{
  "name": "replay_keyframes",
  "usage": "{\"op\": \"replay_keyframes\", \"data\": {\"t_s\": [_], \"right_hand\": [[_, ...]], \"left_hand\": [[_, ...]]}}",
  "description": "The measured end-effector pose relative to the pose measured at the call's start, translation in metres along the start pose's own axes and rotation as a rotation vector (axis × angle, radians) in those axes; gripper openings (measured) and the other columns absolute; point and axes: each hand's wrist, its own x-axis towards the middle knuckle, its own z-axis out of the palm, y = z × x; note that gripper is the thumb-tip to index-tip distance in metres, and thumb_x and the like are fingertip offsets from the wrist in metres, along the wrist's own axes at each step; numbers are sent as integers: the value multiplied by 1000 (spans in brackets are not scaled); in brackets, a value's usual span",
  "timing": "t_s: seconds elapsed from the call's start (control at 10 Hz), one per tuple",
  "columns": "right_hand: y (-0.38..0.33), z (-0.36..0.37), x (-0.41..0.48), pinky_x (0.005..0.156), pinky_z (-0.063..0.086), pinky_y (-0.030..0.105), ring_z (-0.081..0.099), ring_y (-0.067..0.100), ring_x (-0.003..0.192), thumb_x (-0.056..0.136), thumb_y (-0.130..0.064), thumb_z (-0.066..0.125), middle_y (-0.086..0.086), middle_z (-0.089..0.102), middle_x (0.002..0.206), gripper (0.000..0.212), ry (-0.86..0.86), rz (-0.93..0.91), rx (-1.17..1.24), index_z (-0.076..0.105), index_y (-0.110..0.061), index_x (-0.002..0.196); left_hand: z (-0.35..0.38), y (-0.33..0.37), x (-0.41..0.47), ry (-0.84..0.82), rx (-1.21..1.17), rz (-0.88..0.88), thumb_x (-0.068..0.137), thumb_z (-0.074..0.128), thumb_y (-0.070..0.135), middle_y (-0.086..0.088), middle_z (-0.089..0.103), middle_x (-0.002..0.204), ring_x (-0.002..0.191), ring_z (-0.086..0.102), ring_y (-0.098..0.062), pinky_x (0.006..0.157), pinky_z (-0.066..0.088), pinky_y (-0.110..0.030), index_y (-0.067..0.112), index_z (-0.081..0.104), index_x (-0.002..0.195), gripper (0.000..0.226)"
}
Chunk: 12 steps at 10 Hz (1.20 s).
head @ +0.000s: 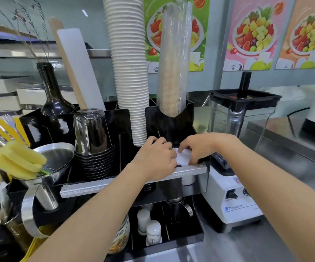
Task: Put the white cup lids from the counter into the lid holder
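White cup lids (183,157) show as a small white stack between my two hands, low in the front right compartment of the black lid holder (171,125). My left hand (155,156) curls over the left side of the stack. My right hand (196,148) presses on its right side, fingers bent around the lids. Most of the stack is hidden by my fingers. Both forearms reach in from the bottom of the view.
A tall column of white paper cups (130,72) and a sleeve of clear cups (173,63) rise just behind my hands. Stacked black cups (94,144) stand to the left, a dark bottle (52,99) behind them. A blender (237,148) stands close on the right.
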Motion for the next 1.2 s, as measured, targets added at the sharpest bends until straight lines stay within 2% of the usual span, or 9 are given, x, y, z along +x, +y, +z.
{"op": "replay_keyframes", "data": {"t_s": [0.1, 0.3, 0.6, 0.7, 0.8, 0.9, 1.0, 1.1, 1.2], "right_hand": [[0, -1, 1, 65, 42, 24, 54, 13, 75, 70, -15, 66, -9, 51, 88, 62, -21, 9, 55, 46, -22, 127], [-4, -2, 4, 84, 39, 32, 47, 16, 100, 70, -21, 70, -4, 45, 118, 55, -37, -24, 77, 51, -29, 121], [-4, -2, 6, 60, 34, 21, 50, 13, 82, 72, -15, 71, -13, 46, 85, 40, -59, 11, 49, 55, -24, 108], [-3, -2, 7, 64, 38, 23, 56, 22, 94, 72, -14, 71, -9, 52, 90, 37, -67, 17, 55, 56, -23, 105], [-5, -2, 7, 72, 41, 27, 57, 26, 103, 72, -12, 69, 4, 59, 110, 37, -85, 30, 60, 56, -24, 104], [-5, -3, 4, 82, 37, 30, 50, 25, 111, 73, -12, 67, 6, 52, 126, 44, -91, 34, 57, 55, -24, 114], [-5, -6, -7, 84, 33, 28, 45, 18, 109, 75, -20, 67, 1, 46, 132, 48, -66, 14, 35, 52, -25, 120], [-3, -15, -24, 95, 34, 31, 44, 14, 116, 77, -28, 67, -5, 46, 135, 52, 107, -43, 99, 48, -27, 125], [1, -26, -46, 97, 36, 32, 48, 10, 114, 78, -33, 66, -4, 53, 128, 48, 393, -70, 198, 49, -30, 123]], "left_hand": [[2, -1, 0, 34, -14, 8, 89, 26, 25, 2, 57, 100, 100, 40, -18, 103, 19, -33, 14, 64, 91, 39], [2, 0, -1, 38, -33, 9, 85, 21, 26, 1, 68, 96, 100, 46, -16, 106, 13, -33, 16, 64, 97, 46], [0, 1, -2, 6, -105, -9, 88, 31, 28, 7, 59, 75, 91, 43, -12, 105, 15, -32, 18, 58, 69, 35], [0, 0, -2, -8, -110, -9, 89, 30, 29, 7, 57, 76, 92, 43, -12, 105, 16, -33, 20, 54, 68, 33], [-1, 1, -3, -36, -113, -17, 89, 30, 29, 8, 55, 77, 95, 43, -13, 104, 17, -34, 22, 52, 69, 32], [-1, 1, -4, -28, -91, -11, 90, 29, 29, 7, 54, 78, 97, 44, -14, 104, 18, -35, 22, 52, 70, 31], [-3, 1, -5, -47, -87, -12, 91, 28, 29, 4, 65, 91, 103, 46, -14, 104, 18, -34, 18, 62, 82, 37], [-6, 2, -7, 28, -124, -2, 93, 29, 35, 4, 65, 111, 116, 46, -14, 107, 17, -33, 20, 63, 102, 39], [-17, -2, -13, 168, -203, -92, 94, 33, 42, 4, 58, 128, 125, 41, -14, 110, 16, -32, 21, 54, 123, 41]]}}
